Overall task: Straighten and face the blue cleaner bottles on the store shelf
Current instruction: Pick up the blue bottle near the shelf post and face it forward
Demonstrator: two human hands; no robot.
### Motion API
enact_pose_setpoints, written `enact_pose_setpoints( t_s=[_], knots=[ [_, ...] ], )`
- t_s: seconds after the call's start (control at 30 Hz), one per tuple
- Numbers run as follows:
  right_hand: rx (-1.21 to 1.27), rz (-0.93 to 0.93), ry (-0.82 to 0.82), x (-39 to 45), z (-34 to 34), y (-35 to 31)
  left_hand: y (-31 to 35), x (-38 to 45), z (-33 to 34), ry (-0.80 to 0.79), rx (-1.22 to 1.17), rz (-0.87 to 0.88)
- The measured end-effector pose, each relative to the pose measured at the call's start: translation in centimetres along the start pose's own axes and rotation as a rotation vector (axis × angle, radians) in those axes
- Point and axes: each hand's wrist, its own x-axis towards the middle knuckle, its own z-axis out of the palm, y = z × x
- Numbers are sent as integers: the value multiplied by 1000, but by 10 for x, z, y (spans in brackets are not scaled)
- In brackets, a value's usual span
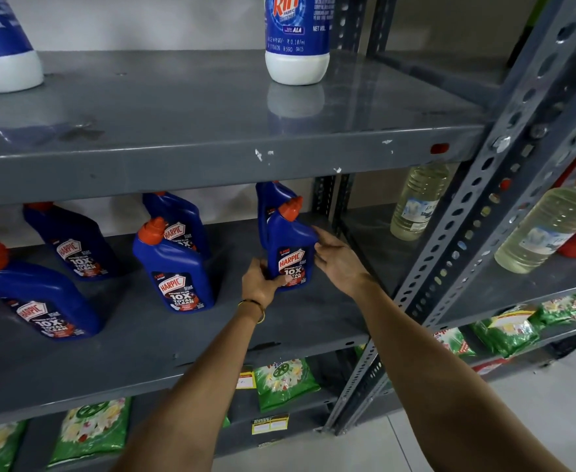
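Several blue cleaner bottles with red caps stand on the grey middle shelf (164, 349). The rightmost front bottle (291, 247) is upright, label facing me. My left hand (259, 284) grips its lower left side and my right hand (337, 258) rests against its right side. Another bottle (271, 199) stands right behind it. A middle front bottle (174, 270) faces me with one (181, 216) behind it. Further left stand a back bottle (72, 243) and a front bottle (38, 294).
Two white-and-blue fabric whitener bottles (297, 39) stand on the shelf above. Clear liquid bottles (416, 202) sit in the right bay behind the perforated metal upright (477, 212). Green detergent packs (283, 383) fill the lower shelves.
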Motion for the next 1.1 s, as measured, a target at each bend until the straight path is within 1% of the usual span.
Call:
enact_pose_setpoints(
  t_s=[0.1, 0.23, 0.5, 0.9, 1.1],
  knots=[
    [-70, 44, 34, -3, -2, 9, -3, -3, 1, 24, -39, -6],
    [-322, 84, 81, -7, -4, 24, -3, -11, 1, 24, -23, -27],
    [-523, 70, 148, 1, -4, 43, -4, -16, 8, 91, 26, -60],
    [-609, 71, 185, -9, -3, 44, -5, -25, 10, 118, 71, -66],
    [-604, 74, 207, -42, 0, 51, -10, -51, 8, 90, 104, -63]
  ],
)
